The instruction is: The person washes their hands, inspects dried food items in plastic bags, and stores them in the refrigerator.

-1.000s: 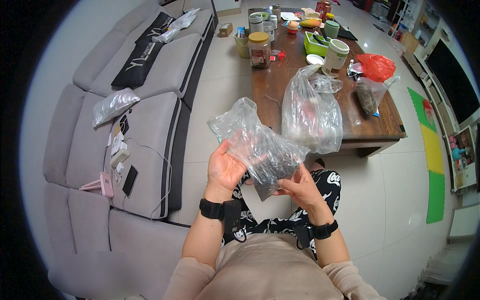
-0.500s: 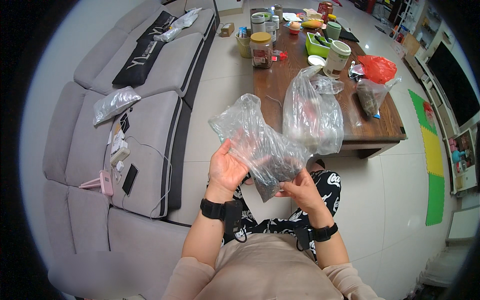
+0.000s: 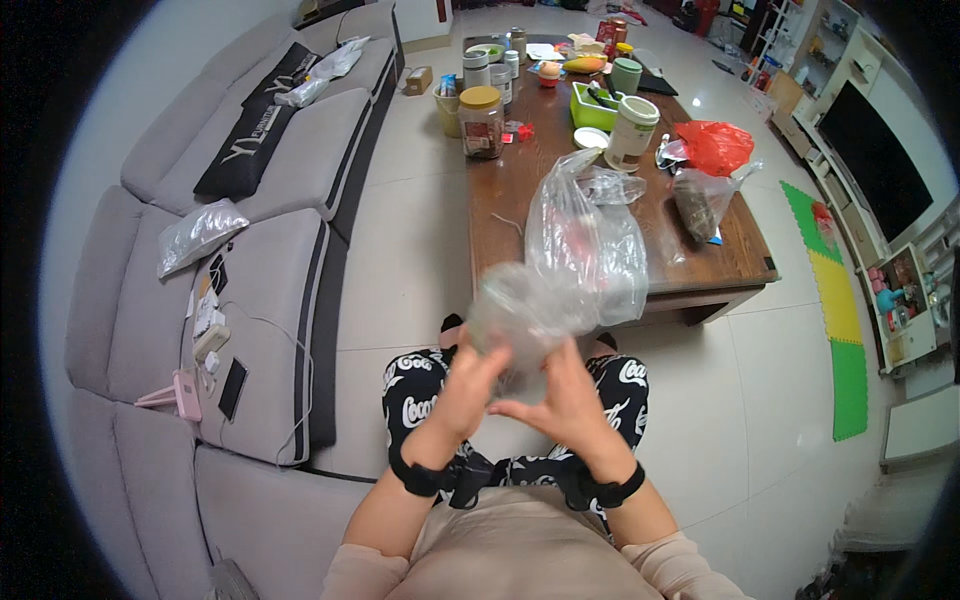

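Between my two hands, above my lap and just off the table's near edge, is a clear plastic bag (image 3: 518,305), bunched up and smeared by motion. Grey, blurred contents show faintly at its lower end. My left hand (image 3: 468,388) grips its left side. On the other side, my right hand (image 3: 562,402) holds it with the fingers up and the thumb pointing left. Right behind, a larger clear plastic bag (image 3: 590,245) rests on the wooden table (image 3: 495,215) and hangs over its front edge; the contents are hard to make out.
On the table stand a yellow-lidded jar (image 3: 482,125), a white tub (image 3: 632,135) and a green basket (image 3: 592,108). A red bag (image 3: 715,148) and a bag of dark stuff (image 3: 697,205) lie at right. A grey sofa (image 3: 270,275) with a phone (image 3: 233,388) runs along the left.
The spread-out bag is now gathered into a smaller bundle. My hands have come closer together, the right one moving left. The whole view has shifted slightly.
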Tool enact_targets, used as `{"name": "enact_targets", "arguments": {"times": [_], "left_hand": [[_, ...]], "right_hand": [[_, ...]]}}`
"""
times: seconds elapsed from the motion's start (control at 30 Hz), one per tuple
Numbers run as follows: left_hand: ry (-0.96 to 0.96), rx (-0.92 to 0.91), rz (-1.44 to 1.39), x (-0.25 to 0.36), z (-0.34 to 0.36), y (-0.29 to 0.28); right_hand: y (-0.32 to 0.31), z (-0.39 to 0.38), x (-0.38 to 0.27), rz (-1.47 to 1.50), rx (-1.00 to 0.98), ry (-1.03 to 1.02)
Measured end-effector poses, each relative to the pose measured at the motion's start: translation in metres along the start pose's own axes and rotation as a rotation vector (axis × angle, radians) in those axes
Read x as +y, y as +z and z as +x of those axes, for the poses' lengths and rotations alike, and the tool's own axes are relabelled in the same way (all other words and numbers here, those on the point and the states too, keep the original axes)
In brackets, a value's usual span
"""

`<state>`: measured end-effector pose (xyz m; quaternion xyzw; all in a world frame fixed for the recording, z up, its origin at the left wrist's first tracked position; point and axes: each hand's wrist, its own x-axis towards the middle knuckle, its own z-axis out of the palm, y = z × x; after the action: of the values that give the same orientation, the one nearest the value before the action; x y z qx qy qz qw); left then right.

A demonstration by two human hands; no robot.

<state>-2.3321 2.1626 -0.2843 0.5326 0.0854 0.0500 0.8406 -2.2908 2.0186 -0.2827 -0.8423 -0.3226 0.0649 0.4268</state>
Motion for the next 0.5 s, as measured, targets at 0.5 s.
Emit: {"name": "enact_targets", "arguments": {"times": [0.5], "left_hand": [[-0.075, -0.063, 0.588, -0.024, 0.003, -0.033]], "right_hand": [[-0.157, 0.071, 0.1, -0.002, 0.415, 0.391]]}}
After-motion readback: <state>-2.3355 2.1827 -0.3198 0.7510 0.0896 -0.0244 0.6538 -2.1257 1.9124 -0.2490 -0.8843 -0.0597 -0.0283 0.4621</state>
